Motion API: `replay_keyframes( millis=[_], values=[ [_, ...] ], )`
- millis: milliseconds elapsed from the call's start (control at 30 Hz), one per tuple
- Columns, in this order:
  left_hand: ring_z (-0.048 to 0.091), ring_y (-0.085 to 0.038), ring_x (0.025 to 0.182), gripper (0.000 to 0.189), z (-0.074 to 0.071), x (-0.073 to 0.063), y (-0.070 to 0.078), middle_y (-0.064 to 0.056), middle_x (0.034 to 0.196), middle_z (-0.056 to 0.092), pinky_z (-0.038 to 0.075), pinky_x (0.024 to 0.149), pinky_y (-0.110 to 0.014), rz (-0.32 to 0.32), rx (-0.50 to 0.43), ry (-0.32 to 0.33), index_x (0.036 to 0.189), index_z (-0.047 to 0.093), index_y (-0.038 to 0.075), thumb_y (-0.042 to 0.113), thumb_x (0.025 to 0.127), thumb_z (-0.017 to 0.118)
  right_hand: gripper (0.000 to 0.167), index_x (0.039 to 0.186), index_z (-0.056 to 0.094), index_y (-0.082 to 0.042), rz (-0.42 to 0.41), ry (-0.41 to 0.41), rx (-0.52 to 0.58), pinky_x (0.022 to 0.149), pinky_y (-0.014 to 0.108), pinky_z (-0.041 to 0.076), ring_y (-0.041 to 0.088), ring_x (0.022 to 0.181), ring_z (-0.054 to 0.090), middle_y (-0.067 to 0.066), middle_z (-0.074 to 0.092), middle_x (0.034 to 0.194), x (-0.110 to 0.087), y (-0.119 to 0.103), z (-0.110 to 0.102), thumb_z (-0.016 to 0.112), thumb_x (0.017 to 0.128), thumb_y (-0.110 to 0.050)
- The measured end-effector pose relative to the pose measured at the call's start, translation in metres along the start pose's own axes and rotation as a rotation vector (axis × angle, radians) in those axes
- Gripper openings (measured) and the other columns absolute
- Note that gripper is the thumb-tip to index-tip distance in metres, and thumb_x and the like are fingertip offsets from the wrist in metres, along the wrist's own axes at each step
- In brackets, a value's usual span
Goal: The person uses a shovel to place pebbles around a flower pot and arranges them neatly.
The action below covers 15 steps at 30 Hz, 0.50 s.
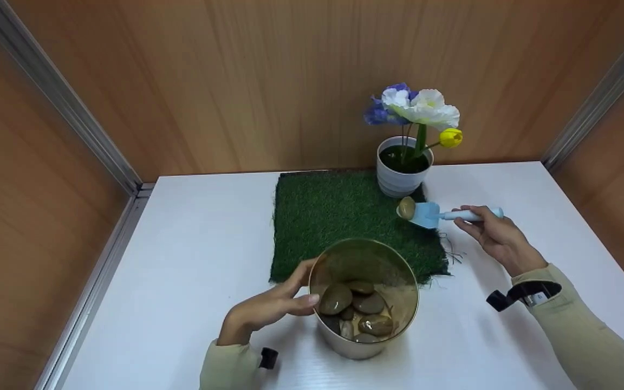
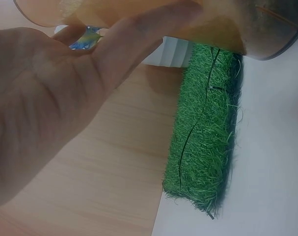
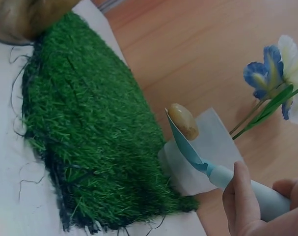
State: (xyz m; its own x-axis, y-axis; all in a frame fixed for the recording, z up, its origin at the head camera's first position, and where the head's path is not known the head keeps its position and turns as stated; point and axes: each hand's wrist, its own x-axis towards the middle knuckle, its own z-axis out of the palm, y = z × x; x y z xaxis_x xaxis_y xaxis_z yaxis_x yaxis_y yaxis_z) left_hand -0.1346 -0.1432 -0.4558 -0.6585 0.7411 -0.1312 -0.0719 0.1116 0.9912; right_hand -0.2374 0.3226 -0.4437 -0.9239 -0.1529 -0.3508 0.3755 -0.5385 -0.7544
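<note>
My left hand (image 1: 268, 307) grips the side of an amber see-through bucket (image 1: 352, 348), thumb near the rim and fingers along the far side. Several smooth brown stones (image 1: 375, 325) lie inside the bucket. In my right hand (image 1: 501, 241) is a small light-blue toy shovel (image 1: 427, 215), held by its handle. One tan stone (image 1: 407, 208) rests on the shovel's blade, above the right part of the green turf mat (image 1: 323, 216). The right wrist view shows that stone (image 3: 183, 121) lying on the tilted blade, which overlaps the white flowerpot (image 3: 185, 169) there.
The white pot (image 1: 398, 184) with blue, white and yellow flowers (image 1: 428, 111) stands at the mat's back right corner. A wood-grain panel (image 1: 290, 81) rises behind the white table (image 1: 198, 244), with side panels left and right.
</note>
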Motion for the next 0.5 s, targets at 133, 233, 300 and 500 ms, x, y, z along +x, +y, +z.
replay_keyframes(
  millis=[133,233,300,500],
  values=[
    [0.018,-0.043,0.159,0.079,0.000,0.000,0.000,-0.019,0.173,0.010,0.046,0.114,-0.058,0.002,0.002,0.003,0.170,0.009,0.019,0.040,0.110,0.056,0.034,0.099,0.078,0.000,0.007,0.056,0.027,0.103,0.027,0.054,0.020,0.100,0.077,0.012,0.067,0.107,0.006,0.006,-0.002,0.048,0.112,-0.009],
    [0.019,-0.043,0.158,0.080,0.000,0.000,0.000,-0.019,0.173,0.012,0.047,0.113,-0.057,0.002,0.002,0.002,0.170,0.010,0.019,0.042,0.109,0.057,0.035,0.096,0.078,0.001,0.020,0.098,0.054,0.104,0.027,0.054,0.020,0.097,0.077,0.012,0.066,0.106,0.009,0.011,-0.002,0.049,0.112,-0.009],
    [0.020,-0.043,0.158,0.081,0.000,0.000,0.000,-0.019,0.172,0.012,0.047,0.113,-0.057,0.003,0.003,0.001,0.170,0.010,0.019,0.044,0.109,0.057,0.036,0.094,0.078,0.001,0.019,0.125,0.054,0.104,0.026,0.053,0.019,0.096,0.077,0.012,0.066,0.105,0.012,0.013,-0.002,0.049,0.112,-0.008],
    [0.021,-0.042,0.157,0.081,0.000,-0.001,-0.001,-0.020,0.172,0.014,0.047,0.113,-0.057,-0.002,0.001,0.003,0.170,0.009,0.020,0.044,0.109,0.057,0.032,0.096,0.076,0.004,0.002,0.187,0.065,0.106,0.027,0.052,0.017,0.096,0.076,0.012,0.064,0.111,0.015,0.020,0.001,0.050,0.111,-0.007]
  ],
)
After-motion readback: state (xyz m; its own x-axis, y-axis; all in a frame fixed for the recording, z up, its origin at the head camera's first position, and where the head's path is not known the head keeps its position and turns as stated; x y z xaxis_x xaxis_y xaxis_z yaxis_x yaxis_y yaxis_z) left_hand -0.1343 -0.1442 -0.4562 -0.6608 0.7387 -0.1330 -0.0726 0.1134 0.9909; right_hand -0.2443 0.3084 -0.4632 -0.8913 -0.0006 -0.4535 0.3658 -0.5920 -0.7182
